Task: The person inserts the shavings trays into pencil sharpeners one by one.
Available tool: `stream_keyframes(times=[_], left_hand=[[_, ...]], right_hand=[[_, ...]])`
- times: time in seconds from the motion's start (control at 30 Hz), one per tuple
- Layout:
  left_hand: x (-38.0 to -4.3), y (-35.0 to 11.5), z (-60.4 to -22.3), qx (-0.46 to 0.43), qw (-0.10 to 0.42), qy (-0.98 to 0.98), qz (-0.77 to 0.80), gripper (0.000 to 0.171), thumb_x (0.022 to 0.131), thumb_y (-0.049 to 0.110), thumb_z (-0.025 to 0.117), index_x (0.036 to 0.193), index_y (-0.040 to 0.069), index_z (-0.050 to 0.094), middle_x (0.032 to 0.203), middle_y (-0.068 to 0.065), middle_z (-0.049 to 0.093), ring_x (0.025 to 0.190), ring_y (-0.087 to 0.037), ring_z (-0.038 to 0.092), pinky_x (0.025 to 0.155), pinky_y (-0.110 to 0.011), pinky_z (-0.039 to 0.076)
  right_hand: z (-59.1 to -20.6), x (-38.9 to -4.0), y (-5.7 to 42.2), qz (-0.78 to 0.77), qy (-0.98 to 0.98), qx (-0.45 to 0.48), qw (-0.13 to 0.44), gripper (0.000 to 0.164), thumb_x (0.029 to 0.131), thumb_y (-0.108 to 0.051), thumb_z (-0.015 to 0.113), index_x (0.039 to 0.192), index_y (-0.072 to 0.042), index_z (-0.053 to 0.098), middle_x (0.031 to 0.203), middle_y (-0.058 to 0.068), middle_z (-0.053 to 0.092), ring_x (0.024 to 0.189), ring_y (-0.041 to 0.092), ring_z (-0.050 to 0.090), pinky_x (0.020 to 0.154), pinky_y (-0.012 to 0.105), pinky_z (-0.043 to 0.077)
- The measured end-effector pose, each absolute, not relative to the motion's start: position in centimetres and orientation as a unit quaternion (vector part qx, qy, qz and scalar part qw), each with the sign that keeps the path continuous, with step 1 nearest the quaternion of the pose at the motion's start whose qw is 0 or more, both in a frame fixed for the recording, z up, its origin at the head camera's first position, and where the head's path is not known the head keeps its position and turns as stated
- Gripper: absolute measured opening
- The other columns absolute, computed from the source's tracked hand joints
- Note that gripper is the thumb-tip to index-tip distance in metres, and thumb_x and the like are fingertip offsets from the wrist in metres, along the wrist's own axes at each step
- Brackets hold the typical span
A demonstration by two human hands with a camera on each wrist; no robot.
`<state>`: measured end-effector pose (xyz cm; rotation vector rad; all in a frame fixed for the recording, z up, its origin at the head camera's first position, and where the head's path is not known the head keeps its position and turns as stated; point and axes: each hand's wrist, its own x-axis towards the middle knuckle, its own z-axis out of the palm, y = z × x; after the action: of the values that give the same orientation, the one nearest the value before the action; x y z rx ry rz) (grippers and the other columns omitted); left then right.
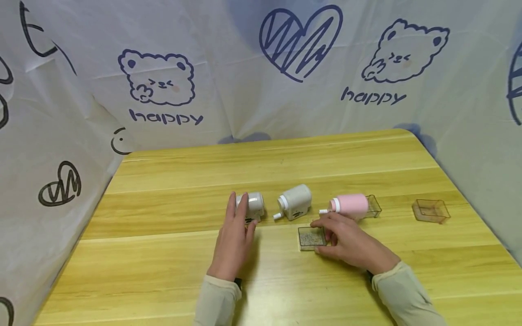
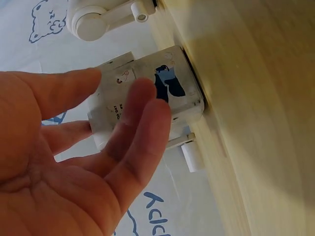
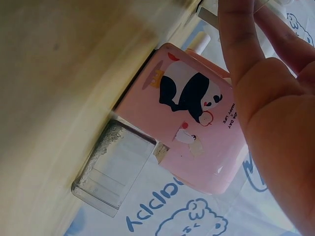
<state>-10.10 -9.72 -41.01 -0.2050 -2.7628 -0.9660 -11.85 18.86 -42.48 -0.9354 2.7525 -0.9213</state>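
Observation:
In the head view, my right hand (image 1: 346, 240) pinches a small clear shavings drawer (image 1: 306, 238) between thumb and fingers. Grey shavings cover its bottom. My left hand (image 1: 234, 242) is at the white pencil sharpener (image 1: 255, 204) on the left, fingers extended beside it; whether they press on it I cannot tell. The left wrist view shows this sharpener's dark blue picture (image 2: 170, 83) behind the fingers. A pale crank sharpener (image 1: 297, 201) stands in the middle. Right of it is a pink sharpener (image 1: 351, 204) with a panda print (image 3: 192, 91), just beyond my right hand.
Behind the pink sharpener, a clear drawer (image 1: 374, 207) with shavings in it sits on the wooden table (image 1: 163, 271). Farther right lies another see-through drawer (image 1: 431, 211) with a brownish tint. A white cloth (image 1: 228, 59) with drawings hangs behind the table.

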Motion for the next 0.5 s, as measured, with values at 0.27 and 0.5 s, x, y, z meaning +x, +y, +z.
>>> stream_keyframes(times=[0.27,0.5], left_hand=[[-10.22,-9.95,-41.01,-0.059,0.141,-0.937,-0.314,0.057,0.092,0.014,0.062,0.144,0.016,0.038,0.149,-0.014,0.033,0.084,-0.033,0.062,0.061,-0.04,0.05],[-10.35,-9.75,-40.81,-0.035,0.161,-0.931,-0.325,0.045,0.089,0.012,0.065,0.13,0.016,0.047,0.135,-0.009,0.042,0.08,-0.027,0.06,0.059,-0.035,0.048]], right_hand=[[-42.44,-11.86,18.87,-0.303,0.901,-0.306,0.05,0.047,0.083,-0.032,0.073,0.123,-0.01,0.06,0.101,0.001,0.051,0.075,0.008,0.048,0.066,0.024,0.045],[-42.49,-11.91,18.91,-0.301,0.901,-0.31,0.045,0.047,0.084,-0.034,0.072,0.123,-0.01,0.06,0.102,0.001,0.052,0.075,0.007,0.048,0.066,0.025,0.045]])
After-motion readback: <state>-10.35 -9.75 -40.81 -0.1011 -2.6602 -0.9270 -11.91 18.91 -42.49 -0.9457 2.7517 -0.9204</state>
